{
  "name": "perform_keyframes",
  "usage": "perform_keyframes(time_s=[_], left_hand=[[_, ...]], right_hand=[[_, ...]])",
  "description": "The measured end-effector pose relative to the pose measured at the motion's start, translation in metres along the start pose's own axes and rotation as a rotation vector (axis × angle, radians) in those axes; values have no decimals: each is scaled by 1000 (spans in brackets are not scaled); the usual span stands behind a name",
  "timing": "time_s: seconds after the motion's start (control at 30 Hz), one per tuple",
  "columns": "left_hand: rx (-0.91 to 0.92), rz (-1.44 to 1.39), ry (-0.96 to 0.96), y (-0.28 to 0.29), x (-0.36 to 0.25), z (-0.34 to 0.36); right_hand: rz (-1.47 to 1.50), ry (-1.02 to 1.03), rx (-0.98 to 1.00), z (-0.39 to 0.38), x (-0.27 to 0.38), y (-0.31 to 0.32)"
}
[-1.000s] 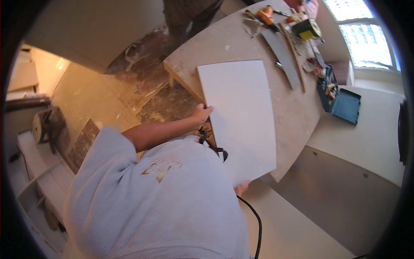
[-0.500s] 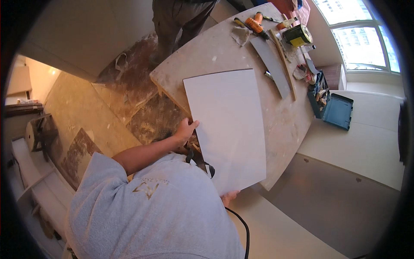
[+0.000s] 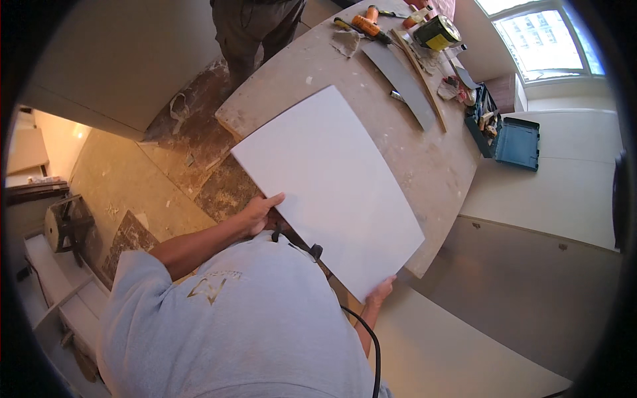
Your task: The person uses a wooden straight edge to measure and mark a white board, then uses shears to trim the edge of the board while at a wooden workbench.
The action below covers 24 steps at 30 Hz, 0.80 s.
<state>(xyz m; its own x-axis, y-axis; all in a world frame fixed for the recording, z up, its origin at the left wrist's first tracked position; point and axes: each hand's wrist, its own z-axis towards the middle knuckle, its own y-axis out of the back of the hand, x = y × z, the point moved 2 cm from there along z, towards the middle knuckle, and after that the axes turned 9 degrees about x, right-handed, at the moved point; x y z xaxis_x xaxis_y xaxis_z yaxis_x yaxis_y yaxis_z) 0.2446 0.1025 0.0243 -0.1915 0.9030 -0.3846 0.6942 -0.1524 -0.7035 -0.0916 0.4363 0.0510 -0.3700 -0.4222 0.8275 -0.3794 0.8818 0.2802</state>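
A large white rectangular panel [image 3: 332, 192] lies tilted over the near left part of the worktable [image 3: 424, 172], one corner sticking out past the table's left edge. My left hand [image 3: 260, 213] grips its left edge, thumb on the top face and fingers hidden underneath. At the near right corner, my right hand [image 3: 381, 290] is closed on the panel's lower edge. The near side of the panel reaches close to my shirt front.
On the table's far side are an orange drill [image 3: 368, 25], a can [image 3: 438, 33], a grey curved strip [image 3: 401, 86] and a wooden strip [image 3: 421, 79]. An open teal toolbox [image 3: 516, 142] stands at the right. A person [image 3: 255, 33] stands beyond the table. A black cable [image 3: 375, 351] hangs by me.
The panel has turned counterclockwise, its far end swinging left past the table edge. My left hand has moved left and nearer; my right hand has moved right and shows more.
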Motion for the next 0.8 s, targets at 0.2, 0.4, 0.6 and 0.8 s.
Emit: perform_keyframes(time_s=[0.2, 0.4, 0.6, 0.8], left_hand=[[4, -191, -13, 10, 52, -36], [-14, -393, -143, 6, 123, -38], [139, -230, -352, -9, 167, -36], [109, -293, -386, -26, 190, -21]], right_hand=[[-443, 76, 125, 102, 80, -18], [-644, 305, 453, 202, 171, -110], [-862, 487, 583, 259, 213, -196], [-947, 746, 685, 260, 249, -294]])
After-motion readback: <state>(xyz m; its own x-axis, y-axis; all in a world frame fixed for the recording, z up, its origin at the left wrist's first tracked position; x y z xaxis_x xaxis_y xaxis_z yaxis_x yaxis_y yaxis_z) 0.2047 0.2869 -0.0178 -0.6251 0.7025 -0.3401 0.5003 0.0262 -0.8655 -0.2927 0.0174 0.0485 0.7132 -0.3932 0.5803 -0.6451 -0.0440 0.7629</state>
